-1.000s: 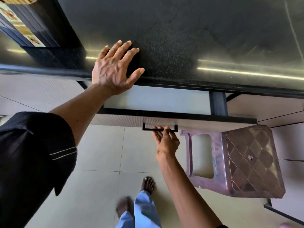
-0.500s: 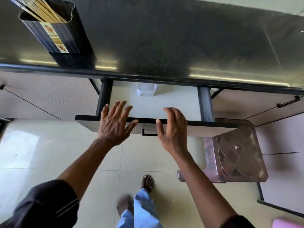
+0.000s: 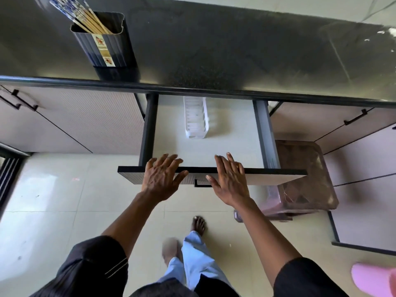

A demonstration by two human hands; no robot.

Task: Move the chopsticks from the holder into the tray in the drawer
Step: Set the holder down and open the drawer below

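A dark ribbed holder point(image 3: 107, 43) stands on the black countertop point(image 3: 235, 50) at the upper left, with several wooden chopsticks point(image 3: 85, 17) leaning out of it toward the left. Below the counter the drawer point(image 3: 214, 146) is pulled out. A narrow white slotted tray point(image 3: 196, 117) lies inside near its back, empty as far as I can see. My left hand point(image 3: 160, 177) and my right hand point(image 3: 230, 179) hover palm down over the drawer's dark front edge, fingers spread, holding nothing.
A brown plastic stool point(image 3: 304, 179) stands right of the drawer, partly under its corner. Closed cabinet doors point(image 3: 75, 121) with black handles flank the drawer. My bare feet point(image 3: 198, 224) are on the pale tiled floor. A pink object point(image 3: 375, 279) shows at the bottom right.
The drawer has come out much further, exposing the white tray. My right hand left the handle and my left hand left the countertop; both now hover over the drawer front.
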